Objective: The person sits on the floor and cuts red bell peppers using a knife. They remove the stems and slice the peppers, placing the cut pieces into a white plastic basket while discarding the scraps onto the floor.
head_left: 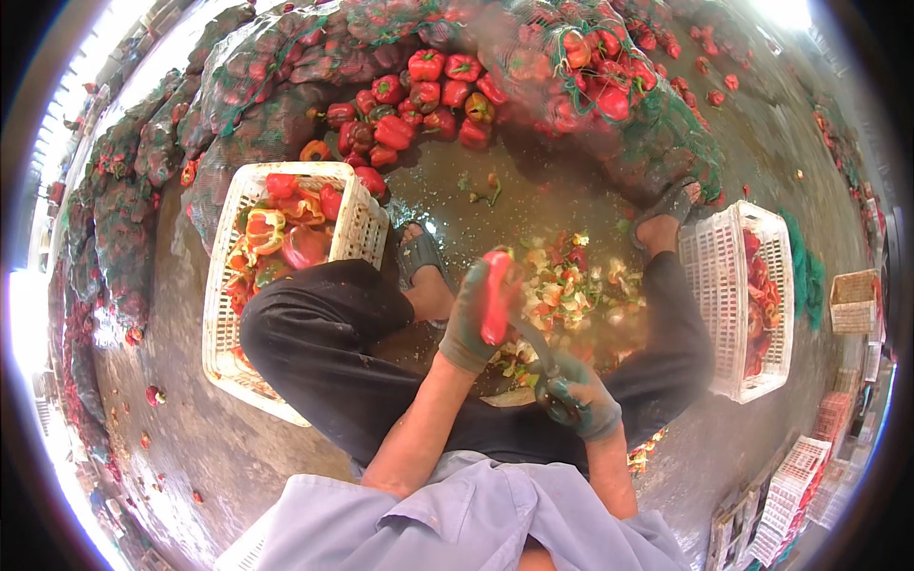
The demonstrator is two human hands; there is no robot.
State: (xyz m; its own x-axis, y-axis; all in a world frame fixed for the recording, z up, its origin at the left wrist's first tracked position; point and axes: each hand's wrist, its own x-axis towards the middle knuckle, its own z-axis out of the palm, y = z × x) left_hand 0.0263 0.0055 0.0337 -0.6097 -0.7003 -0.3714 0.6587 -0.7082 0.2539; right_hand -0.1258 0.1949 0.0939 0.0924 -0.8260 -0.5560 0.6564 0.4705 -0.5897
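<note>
A red bell pepper [495, 303] is gripped in my gloved left hand [465, 325], above the floor between my legs. My right hand [587, 400], also gloved, is closed around the handle of a knife [534, 341]. The curved blade reaches up and left, close to the pepper's lower right side; whether it touches is not clear. Below both hands lies a heap of pepper trimmings [571, 285], pale cores, seeds and green stems, on the wet floor.
A white plastic crate [365, 227] of cut peppers stands at my left knee, another crate [714, 300] beyond my right leg. Whole red peppers [421, 107] lie ahead among mesh sacks [250, 143]. More crates [792, 471] are stacked at lower right.
</note>
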